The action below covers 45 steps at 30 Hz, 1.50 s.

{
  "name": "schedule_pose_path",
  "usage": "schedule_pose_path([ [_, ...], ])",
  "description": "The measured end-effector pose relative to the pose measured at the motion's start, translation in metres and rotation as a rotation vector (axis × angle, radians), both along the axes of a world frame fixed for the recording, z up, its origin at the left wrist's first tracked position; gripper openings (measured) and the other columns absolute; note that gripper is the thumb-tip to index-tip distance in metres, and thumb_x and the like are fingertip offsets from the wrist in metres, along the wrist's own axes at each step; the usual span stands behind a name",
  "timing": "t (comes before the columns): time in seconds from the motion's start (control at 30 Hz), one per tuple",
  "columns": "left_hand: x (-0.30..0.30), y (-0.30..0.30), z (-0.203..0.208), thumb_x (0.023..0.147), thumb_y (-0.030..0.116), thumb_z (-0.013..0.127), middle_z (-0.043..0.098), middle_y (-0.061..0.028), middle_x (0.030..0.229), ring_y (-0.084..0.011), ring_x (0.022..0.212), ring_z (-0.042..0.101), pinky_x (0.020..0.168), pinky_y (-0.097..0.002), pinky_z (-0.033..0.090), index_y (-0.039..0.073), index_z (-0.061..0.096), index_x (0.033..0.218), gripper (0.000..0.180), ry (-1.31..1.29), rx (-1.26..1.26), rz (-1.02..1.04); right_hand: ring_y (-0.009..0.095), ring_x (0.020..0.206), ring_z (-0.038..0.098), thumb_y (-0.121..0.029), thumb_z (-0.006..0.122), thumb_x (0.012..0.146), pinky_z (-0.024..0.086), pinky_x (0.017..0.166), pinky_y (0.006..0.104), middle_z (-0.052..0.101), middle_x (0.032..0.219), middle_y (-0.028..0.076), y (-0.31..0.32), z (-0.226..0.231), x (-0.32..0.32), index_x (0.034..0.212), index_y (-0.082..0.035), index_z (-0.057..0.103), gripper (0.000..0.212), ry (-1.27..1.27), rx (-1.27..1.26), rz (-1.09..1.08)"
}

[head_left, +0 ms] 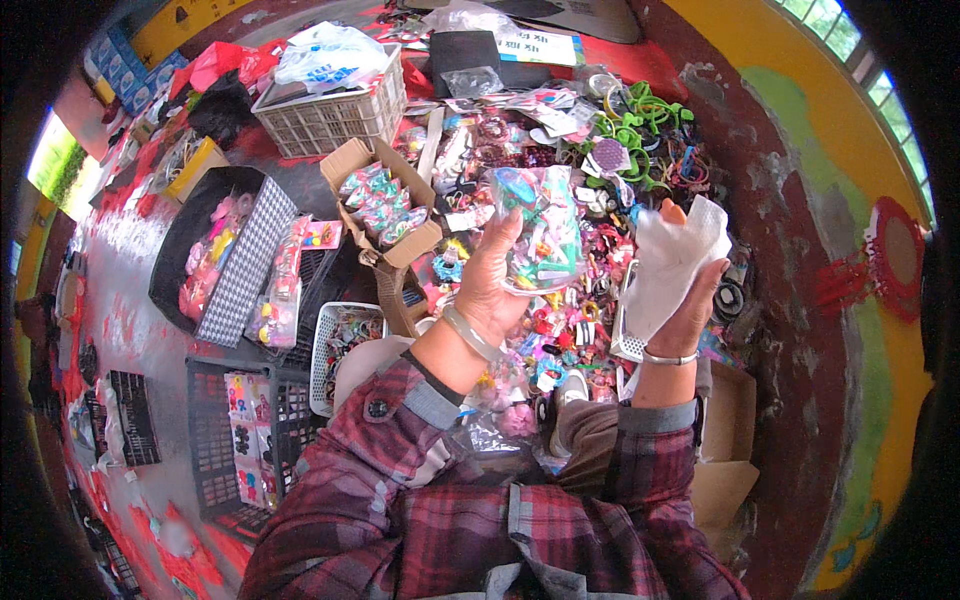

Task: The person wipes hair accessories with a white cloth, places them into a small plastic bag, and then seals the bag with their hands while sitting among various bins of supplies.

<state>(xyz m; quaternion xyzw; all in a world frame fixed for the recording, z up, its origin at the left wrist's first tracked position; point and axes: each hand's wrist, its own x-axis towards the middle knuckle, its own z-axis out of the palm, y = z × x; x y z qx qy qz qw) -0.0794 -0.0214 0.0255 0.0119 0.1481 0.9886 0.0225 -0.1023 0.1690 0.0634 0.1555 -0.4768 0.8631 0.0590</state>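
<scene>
In front of me my left hand (490, 275) grips a clear plastic bag (545, 225) of small colourful pieces, mostly green, teal and pink. My thumb lies against the bag's side; the other fingers are mostly hidden behind it. To the right, my right hand (690, 315) is closed on a crumpled white sheet (670, 260), thin like tissue or cloth; its exact kind I cannot tell. Beneath both hands spreads a large heap of hair ties and small trinkets (580, 330). Green coiled bands (650, 125) lie at its far right.
An open cardboard box (415, 245) of small packets stands left of the heap. Behind it is a crate (330, 120) topped by a white bag. A black patterned box (245, 260), a white basket (345, 318) and a dark crate (215, 440) stand leftward. A wall (790, 250) bounds the right.
</scene>
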Motion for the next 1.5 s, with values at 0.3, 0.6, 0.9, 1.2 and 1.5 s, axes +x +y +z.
schedule_pose_path([
  [0.3, 0.011, 0.037, -0.020, 0.091, 0.023, 0.052, 0.050, -0.0068, 0.123, -0.0199, 0.111, 0.050, 0.096, -0.0333, 0.040, 0.009, 0.039, 0.129, 0.043, 0.053, -0.058, 0.091, 0.033, 0.134, 0.022, -0.032, 0.049, 0.087, 0.018, 0.108, 0.0408, 0.027, 0.141, 0.023, -0.070, -0.033, 0.026, 0.131, 0.004, 0.037, 0.058, 0.461, 1.382, -0.484],
  [0.6, 0.016, 0.047, -0.006, 0.091, 0.019, 0.053, 0.052, -0.0061, 0.119, -0.0189, 0.106, 0.053, 0.092, -0.0340, 0.044, 0.010, 0.039, 0.129, 0.042, 0.087, -0.167, 0.175, 0.020, 0.097, 0.056, -0.046, 0.035, 0.095, 0.045, 0.084, 0.0310, 0.057, 0.107, 0.013, -0.075, -0.057, 0.019, 0.121, 0.003, 0.046, 0.057, -0.436, -0.024, -0.119],
  [0.9, 0.005, 0.035, -0.023, 0.093, 0.019, 0.049, 0.052, -0.0056, 0.118, -0.0163, 0.106, 0.052, 0.091, -0.0307, 0.042, 0.007, 0.039, 0.129, 0.039, 0.044, -0.473, 0.358, 0.021, 0.110, 0.049, -0.046, 0.035, 0.095, 0.038, 0.094, 0.0317, 0.050, 0.122, 0.015, -0.083, -0.087, 0.024, 0.128, 0.006, 0.040, 0.061, -0.095, 0.513, -0.255],
  [1.2, 0.024, 0.051, -0.001, 0.091, 0.014, 0.052, 0.054, -0.0051, 0.116, -0.0169, 0.103, 0.055, 0.089, -0.0318, 0.046, 0.010, 0.038, 0.129, 0.041, 0.070, -0.157, 0.082, 0.027, 0.101, 0.058, -0.043, 0.038, 0.094, 0.047, 0.088, 0.0393, 0.058, 0.115, 0.012, -0.049, -0.062, 0.009, 0.125, -0.004, 0.047, 0.050, -0.534, -0.483, 0.341],
  [1.5, 0.013, 0.037, -0.017, 0.094, 0.025, 0.048, 0.053, -0.0043, 0.113, -0.0160, 0.103, 0.050, 0.089, -0.0297, 0.042, 0.009, 0.042, 0.125, 0.036, -0.084, -0.471, 0.339, 0.035, 0.128, 0.031, -0.030, 0.042, 0.094, 0.021, 0.107, 0.0359, 0.034, 0.135, 0.025, -0.088, -0.062, 0.043, 0.132, 0.007, 0.032, 0.054, 0.199, 0.908, -0.446],
])
